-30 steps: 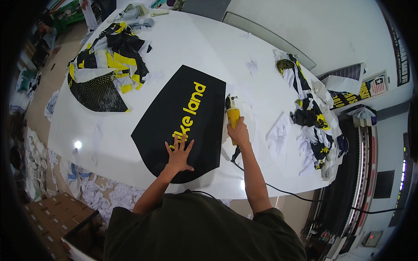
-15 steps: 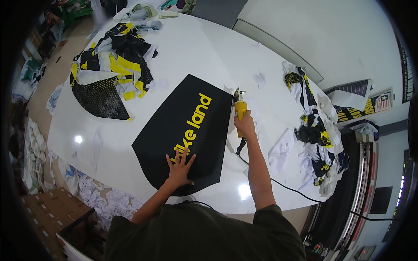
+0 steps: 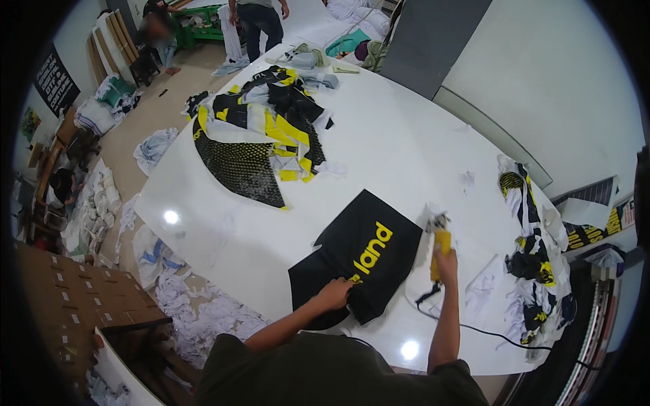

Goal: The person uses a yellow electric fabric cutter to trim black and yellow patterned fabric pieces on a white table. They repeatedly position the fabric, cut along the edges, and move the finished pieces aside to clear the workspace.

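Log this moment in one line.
left hand: gripping bunched black cloth | right hand: holding yellow tool beside cloth | scraps: on table

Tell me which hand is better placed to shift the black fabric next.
Left, most likely: the left hand appears closed on the creased black fabric, while the right hand is occupied gripping the yellow power tool.

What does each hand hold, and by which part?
Right hand: yellow corded cutter, by its body. Left hand: black fabric panel, gathered near its yellow lettering.
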